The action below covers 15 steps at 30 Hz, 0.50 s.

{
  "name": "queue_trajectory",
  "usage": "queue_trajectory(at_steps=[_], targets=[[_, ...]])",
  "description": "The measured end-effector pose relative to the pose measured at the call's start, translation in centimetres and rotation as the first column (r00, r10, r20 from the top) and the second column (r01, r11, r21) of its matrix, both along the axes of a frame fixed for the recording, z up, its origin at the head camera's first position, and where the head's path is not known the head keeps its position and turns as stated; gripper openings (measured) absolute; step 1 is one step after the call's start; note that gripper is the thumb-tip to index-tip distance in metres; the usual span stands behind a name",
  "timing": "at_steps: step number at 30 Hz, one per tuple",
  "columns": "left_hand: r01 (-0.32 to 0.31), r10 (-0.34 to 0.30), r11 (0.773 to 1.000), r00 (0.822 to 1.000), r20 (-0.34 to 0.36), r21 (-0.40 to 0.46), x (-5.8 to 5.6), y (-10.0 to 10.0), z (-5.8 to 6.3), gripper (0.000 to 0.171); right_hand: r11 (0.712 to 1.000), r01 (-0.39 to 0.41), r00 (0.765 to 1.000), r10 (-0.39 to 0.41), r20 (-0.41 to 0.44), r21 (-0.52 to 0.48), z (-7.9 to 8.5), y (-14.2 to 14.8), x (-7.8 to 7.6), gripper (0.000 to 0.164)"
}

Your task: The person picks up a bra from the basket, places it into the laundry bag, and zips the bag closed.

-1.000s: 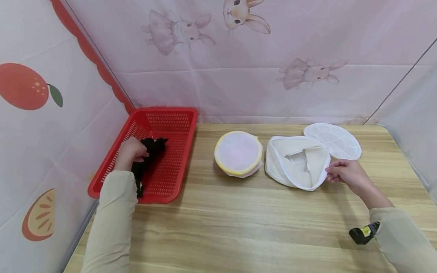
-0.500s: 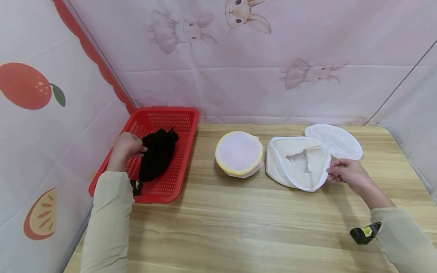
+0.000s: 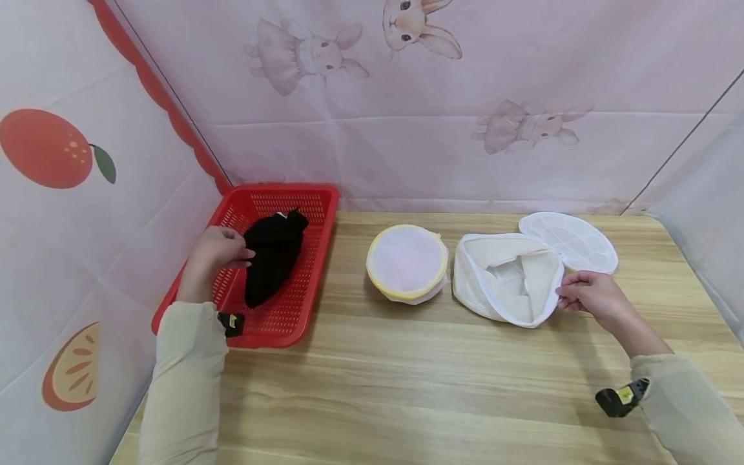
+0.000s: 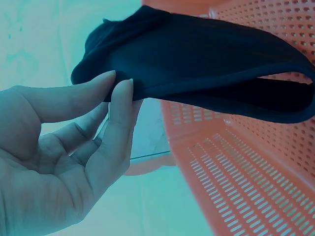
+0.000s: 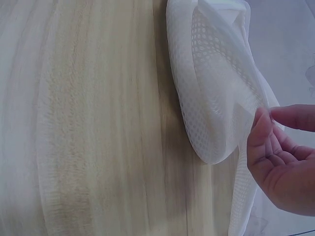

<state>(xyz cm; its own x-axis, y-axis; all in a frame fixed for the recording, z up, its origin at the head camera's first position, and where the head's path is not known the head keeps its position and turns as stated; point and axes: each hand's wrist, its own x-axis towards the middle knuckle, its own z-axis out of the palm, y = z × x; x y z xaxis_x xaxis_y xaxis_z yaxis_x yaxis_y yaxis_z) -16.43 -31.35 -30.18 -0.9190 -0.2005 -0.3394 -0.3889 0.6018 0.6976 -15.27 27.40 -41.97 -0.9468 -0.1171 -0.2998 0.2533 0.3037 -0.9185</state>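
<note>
- Pinching the edge of a black cloth item (image 3: 273, 258) between thumb and forefinger, the left hand (image 3: 219, 248) is at the left side of a red plastic basket (image 3: 279, 326).
- The black cloth hangs from those fingertips within the basket's outline; whether its lower end touches the basket floor cannot be told. The left wrist view shows a hemmed opening gaping along one edge.
- At the other side of the desk (image 3: 407, 387), the right hand (image 3: 595, 300) pinches the white rim of a mesh bag (image 3: 485, 290) with thumb and fingertips.
- That bag sits on the desk with its mouth tilted open toward the person, pale lining showing inside.
- Just behind the bag's right end lies a white round flap (image 3: 572, 242), ribbed across its face; whether it is joined to the bag is hard to tell.
- Between basket and bag, nearer the bag, rests a round pouch (image 3: 407, 261) with a yellow rim and pale top.
- Beige sleeves (image 3: 183, 387) cover both forearms, and a small black device (image 3: 622, 397) shows by the right cuff.
- Behind the desk hangs a pink sheet (image 3: 372, 161) printed with rabbits.
</note>
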Motion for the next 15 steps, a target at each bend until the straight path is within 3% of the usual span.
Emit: queue_trajectory(at_steps=[10, 15], targets=[[-0.007, 0.008, 1.000, 0.999, -0.043, 0.026, 0.7, 0.9, 0.6, 0.009, 0.999, -0.018, 1.000, 0.018, 0.000, 0.047, 0.5, 0.0, -0.3, 0.016], [-0.016, 0.019, 0.999, 0.997, -0.074, 0.037, 1.1, 1.5, 1.3, 0.010, 1.000, -0.011, 1.000, 0.011, 0.007, 0.024, 1.0, -0.1, -0.3, 0.007]])
